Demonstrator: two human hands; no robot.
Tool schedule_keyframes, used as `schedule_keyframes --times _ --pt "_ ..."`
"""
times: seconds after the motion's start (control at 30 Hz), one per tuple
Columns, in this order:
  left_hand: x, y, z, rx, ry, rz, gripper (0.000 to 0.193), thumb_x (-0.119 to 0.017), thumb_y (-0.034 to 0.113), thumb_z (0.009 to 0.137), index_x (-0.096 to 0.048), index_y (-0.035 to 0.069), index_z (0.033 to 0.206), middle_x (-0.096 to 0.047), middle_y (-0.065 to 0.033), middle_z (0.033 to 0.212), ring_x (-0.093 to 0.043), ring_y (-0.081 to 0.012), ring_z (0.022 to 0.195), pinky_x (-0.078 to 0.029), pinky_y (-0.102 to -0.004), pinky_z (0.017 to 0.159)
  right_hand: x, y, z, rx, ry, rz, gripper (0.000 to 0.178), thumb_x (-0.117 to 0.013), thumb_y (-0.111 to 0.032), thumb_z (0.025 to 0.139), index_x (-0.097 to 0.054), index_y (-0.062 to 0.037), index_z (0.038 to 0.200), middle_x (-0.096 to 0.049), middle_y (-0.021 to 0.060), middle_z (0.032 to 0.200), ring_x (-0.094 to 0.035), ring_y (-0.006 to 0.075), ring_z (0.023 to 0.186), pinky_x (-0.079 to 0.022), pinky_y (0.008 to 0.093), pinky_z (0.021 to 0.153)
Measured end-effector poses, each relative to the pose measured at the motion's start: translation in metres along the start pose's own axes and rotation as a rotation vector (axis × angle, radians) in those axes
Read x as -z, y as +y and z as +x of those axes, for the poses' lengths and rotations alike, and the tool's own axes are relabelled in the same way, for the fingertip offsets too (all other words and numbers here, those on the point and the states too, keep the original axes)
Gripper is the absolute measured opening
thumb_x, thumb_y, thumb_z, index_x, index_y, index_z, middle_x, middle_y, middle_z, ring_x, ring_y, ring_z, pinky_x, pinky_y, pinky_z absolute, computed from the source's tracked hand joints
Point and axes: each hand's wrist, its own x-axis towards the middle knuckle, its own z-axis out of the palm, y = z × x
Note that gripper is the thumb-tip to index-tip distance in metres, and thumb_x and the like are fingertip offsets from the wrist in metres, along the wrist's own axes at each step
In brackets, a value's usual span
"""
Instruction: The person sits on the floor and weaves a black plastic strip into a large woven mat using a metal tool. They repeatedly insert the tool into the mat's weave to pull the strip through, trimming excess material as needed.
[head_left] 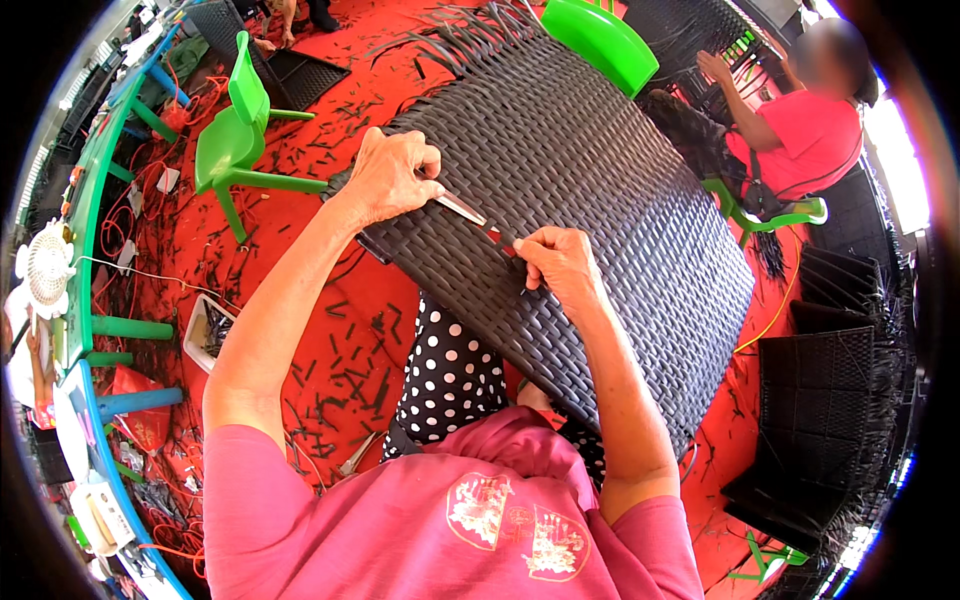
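My left hand is closed round a tool with a tapering silver blade, shaped like scissors; its handle is hidden in my fingers. The blade points right across a black woven panel of flat plastic strips, which slants over my lap. Just right of the blade tip, my right hand pinches a short black strip at the weave, thumb and forefinger together. A small red patch shows between tip and fingers.
Loose strips hang off the panel's far edge. Green chairs stand beyond it. A person in pink sits at far right by another woven piece. Black cuttings litter the red floor. A white basket stands left, near a fan.
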Motion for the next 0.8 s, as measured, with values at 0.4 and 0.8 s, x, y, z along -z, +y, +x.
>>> schedule_keyframes --times 0.4,0.8 --pt "0.002 0.000 0.013 -0.025 -0.116 0.035 0.015 -0.075 0.021 0.066 -0.064 0.011 0.067 -0.052 -0.0010 0.072 -0.049 -0.0189 0.073 -0.028 -0.0342 0.079 -0.014 -0.021 0.009 -0.106 0.004 -0.221 0.024 -0.065 -0.017 0.085 -0.066 0.0036 0.073 -0.061 0.0070 0.058 -0.061 0.0143 0.050 -0.044 0.0295 0.047" --pt "0.000 0.005 0.011 -0.027 -0.117 0.070 0.016 -0.076 0.020 0.066 -0.063 0.010 0.065 -0.055 -0.0037 0.074 -0.050 -0.0228 0.076 -0.032 -0.0371 0.081 -0.024 -0.022 0.021 -0.149 0.013 -0.257 0.022 -0.064 -0.013 0.085 -0.066 0.0061 0.075 -0.063 0.0101 0.060 -0.064 0.0177 0.051 -0.049 0.0314 0.048"
